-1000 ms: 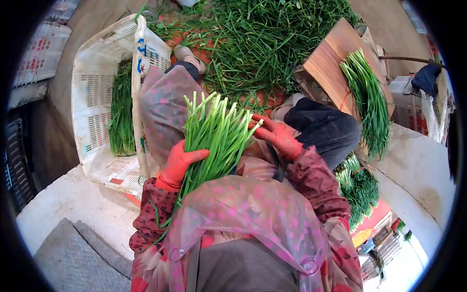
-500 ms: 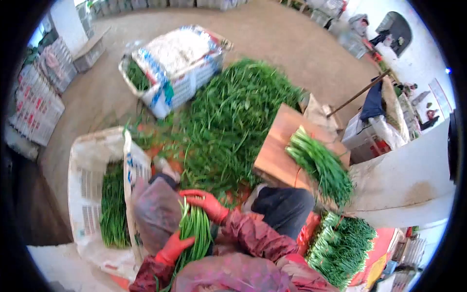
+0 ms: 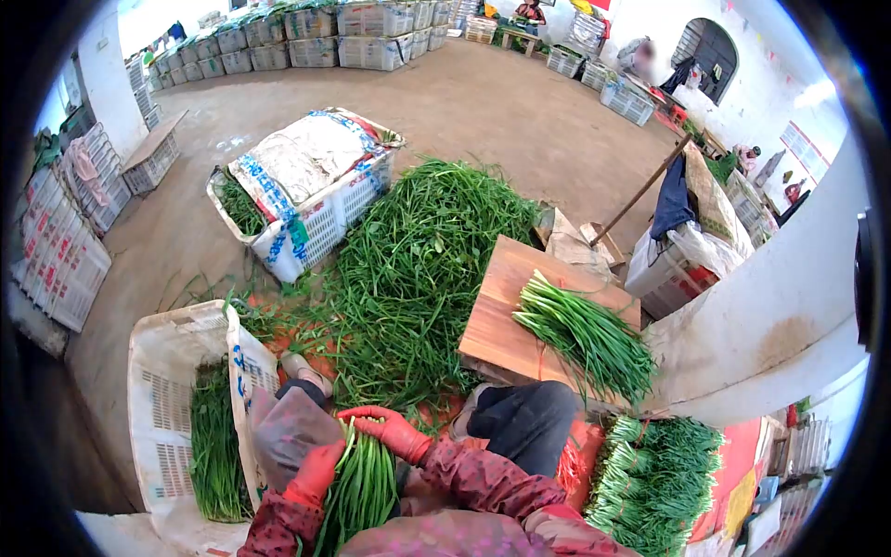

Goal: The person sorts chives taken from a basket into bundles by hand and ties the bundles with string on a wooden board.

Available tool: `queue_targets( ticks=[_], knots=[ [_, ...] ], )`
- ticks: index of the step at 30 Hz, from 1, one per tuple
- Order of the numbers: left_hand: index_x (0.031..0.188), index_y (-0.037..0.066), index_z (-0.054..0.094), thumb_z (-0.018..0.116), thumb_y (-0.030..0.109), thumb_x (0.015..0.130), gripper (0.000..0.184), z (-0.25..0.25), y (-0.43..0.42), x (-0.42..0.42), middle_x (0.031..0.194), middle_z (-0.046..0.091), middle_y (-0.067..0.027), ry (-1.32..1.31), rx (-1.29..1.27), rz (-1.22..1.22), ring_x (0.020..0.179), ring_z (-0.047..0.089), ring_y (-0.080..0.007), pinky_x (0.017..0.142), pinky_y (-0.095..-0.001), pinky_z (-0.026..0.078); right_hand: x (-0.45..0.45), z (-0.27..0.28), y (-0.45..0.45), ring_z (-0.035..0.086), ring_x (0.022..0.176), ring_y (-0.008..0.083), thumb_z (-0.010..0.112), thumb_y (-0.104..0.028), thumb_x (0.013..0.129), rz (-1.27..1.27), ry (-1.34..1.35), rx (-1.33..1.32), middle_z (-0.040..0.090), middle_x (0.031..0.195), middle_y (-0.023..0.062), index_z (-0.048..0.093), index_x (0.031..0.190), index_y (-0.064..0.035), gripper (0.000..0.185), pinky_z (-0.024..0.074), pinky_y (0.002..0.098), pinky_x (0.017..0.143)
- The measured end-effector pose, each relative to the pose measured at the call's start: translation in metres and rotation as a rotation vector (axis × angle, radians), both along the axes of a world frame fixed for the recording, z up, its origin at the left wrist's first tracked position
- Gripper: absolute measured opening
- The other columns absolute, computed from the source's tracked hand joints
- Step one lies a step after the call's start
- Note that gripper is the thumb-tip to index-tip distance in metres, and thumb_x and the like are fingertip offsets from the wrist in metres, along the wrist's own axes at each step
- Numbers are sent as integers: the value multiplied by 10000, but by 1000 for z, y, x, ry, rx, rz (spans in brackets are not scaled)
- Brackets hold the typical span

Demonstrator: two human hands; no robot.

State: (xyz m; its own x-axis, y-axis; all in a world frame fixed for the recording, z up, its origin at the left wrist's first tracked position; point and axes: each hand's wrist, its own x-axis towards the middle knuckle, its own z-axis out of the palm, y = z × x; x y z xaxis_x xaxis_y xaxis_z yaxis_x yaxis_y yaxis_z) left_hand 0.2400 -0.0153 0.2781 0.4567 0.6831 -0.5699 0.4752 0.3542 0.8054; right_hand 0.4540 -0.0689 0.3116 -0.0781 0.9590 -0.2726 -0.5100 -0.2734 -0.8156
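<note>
In my lap lies a bunch of green chives (image 3: pixel 367 483), its pale stem ends pointing away from me. My left hand (image 3: pixel 314 472), in a red glove, is closed around the bunch's left side near those ends. Across the top, my right hand (image 3: pixel 388 433), also red-gloved, has its fingers bent over the stem ends, touching them. The fingertips of both hands are partly hidden. Another bunch of chives (image 3: pixel 585 334) rests on a wooden board (image 3: pixel 492 320) to the right. A white plastic crate (image 3: pixel 167 371) with more chives (image 3: pixel 218 446) stands at my left.
A large heap of loose greens (image 3: pixel 427 251) covers the floor ahead, beside a covered white crate (image 3: pixel 325 218). Tied bunches (image 3: pixel 659 483) lie in rows at right. A white pillar (image 3: pixel 752 343) and a leaning stick (image 3: pixel 640 195) stand there. Stacked crates (image 3: pixel 371 51) line the back.
My view has tilted up, showing more of the far room. My left hand has slid up the bunch toward the stem ends, closer to my right hand, which stays at the top.
</note>
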Motion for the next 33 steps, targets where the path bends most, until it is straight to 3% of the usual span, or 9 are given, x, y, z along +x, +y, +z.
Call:
queue_targets(
  ticks=[5, 11, 12, 15, 19, 21, 26, 30, 33],
  knots=[
    [979, -3, 659, 503, 334, 932, 375, 45, -3, 16, 882, 680, -141, 120, 61, -182, 764, 634, -178, 732, -330, 482, -3, -4, 2, 532, 1169, 166, 547, -204, 947, 47, 62, 111, 560, 1271, 83, 505, 1309, -34, 402, 417, 305, 998],
    [1058, 56, 612, 434, 192, 933, 257, 44, 5, 20, 872, 659, -159, -14, 378, -460, 812, 651, -286, 777, -382, 485, -5, 5, 2, 581, 1060, 150, 579, -214, 929, -16, 143, -38, 618, 1157, 56, 562, 1248, -40, 364, 448, 296, 934],
    [1105, 84, 607, 435, 179, 925, 266, 28, 13, 16, 954, 659, -159, 32, 769, -745, 912, 641, -279, 849, -386, 477, -1, -3, 6, 584, 1041, 145, 583, -217, 928, 27, 66, 17, 632, 1121, 51, 580, 1221, -41, 342, 450, 293, 929],
    [1179, 89, 584, 423, 185, 941, 302, 17, 18, 15, 1141, 610, -176, 117, 356, -608, 1039, 598, -247, 942, -376, 445, 7, 6, 3, 578, 1022, 143, 578, -250, 934, 153, -87, 76, 639, 1095, 48, 628, 1117, -46, 278, 463, 296, 919],
    [1143, 24, 605, 484, 300, 947, 359, 64, 23, 33, 966, 666, -52, -33, 105, -553, 908, 618, -173, 844, -322, 481, 0, 17, 4, 590, 1003, 134, 596, -173, 916, 37, 8, 135, 618, 1145, 37, 561, 1260, -75, 359, 475, 293, 891],
    [1112, 26, 626, 489, 290, 947, 340, 56, 26, 27, 970, 671, -43, -40, -13, -495, 890, 621, -159, 834, -322, 486, -7, 8, 1, 614, 886, 129, 612, -133, 898, -68, 21, 52, 669, 971, 50, 637, 1031, -39, 165, 506, 278, 801],
    [1164, 19, 613, 620, 345, 881, 432, 83, 18, 28, 1014, 666, -37, -129, -674, -218, 879, 628, -138, 782, -290, 500, 3, -18, 5, 601, 747, 114, 647, -180, 868, -204, -119, -111, 678, 849, 52, 622, 908, -33, 155, 487, 264, 711],
    [1164, 5, 611, 697, 334, 815, 488, 82, 7, 22, 1035, 667, -67, -88, -414, -463, 892, 624, -132, 802, -293, 505, 55, -11, 41, 556, 709, 112, 662, -231, 850, -179, -409, -9, 654, 787, 22, 670, 825, -27, 205, 456, 255, 704],
    [1186, -6, 592, 698, 294, 808, 494, 103, 2, 14, 1053, 663, -71, -153, -327, -484, 897, 623, -135, 807, -297, 503, 141, 67, 94, 592, 798, 136, 651, -282, 834, -277, -986, 271, 672, 853, 56, 701, 791, -44, 247, 448, 260, 762]
  ],
)
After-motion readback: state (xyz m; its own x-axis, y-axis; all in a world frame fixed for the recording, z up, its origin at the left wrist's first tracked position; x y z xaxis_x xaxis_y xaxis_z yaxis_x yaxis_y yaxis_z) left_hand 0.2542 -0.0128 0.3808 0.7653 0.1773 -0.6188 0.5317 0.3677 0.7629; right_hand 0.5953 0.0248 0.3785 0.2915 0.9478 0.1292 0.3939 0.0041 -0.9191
